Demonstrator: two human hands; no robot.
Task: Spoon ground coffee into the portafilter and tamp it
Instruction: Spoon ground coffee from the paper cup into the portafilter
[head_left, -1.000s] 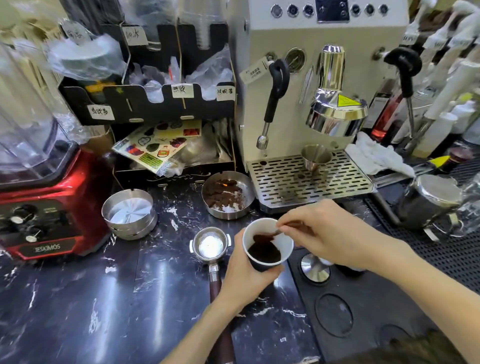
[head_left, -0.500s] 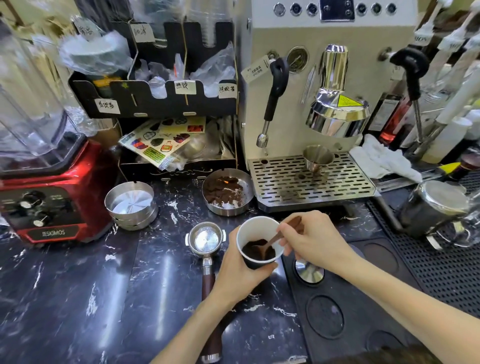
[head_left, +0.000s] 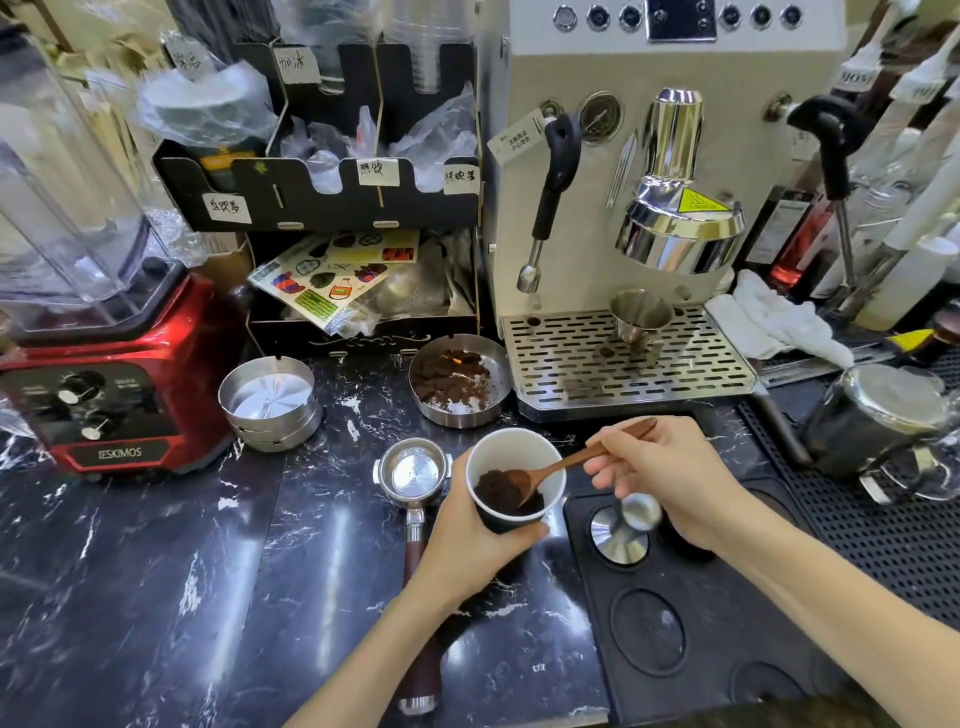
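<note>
1. Lower centre: the left hand (head_left: 470, 540) is wrapped around the cup (head_left: 514, 480).
2. Centre: the right hand (head_left: 670, 475) pinches the spoon (head_left: 556, 470), which has dipped deeper into the grounds; scooping is under way.
3. Left of the cup: the portafilter (head_left: 413, 473) lies empty on the tabletop (head_left: 156, 597).

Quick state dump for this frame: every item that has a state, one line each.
Portafilter: basket empty, lying on the counter.
Paper cup: holds ground coffee, gripped by left hand.
Wooden spoon: bowl down in the cup, held by right hand.
Tamper: standing on the mat, untouched.
Steel dish: holds coffee grounds.
Steel tins: stacked, top one empty.
</note>
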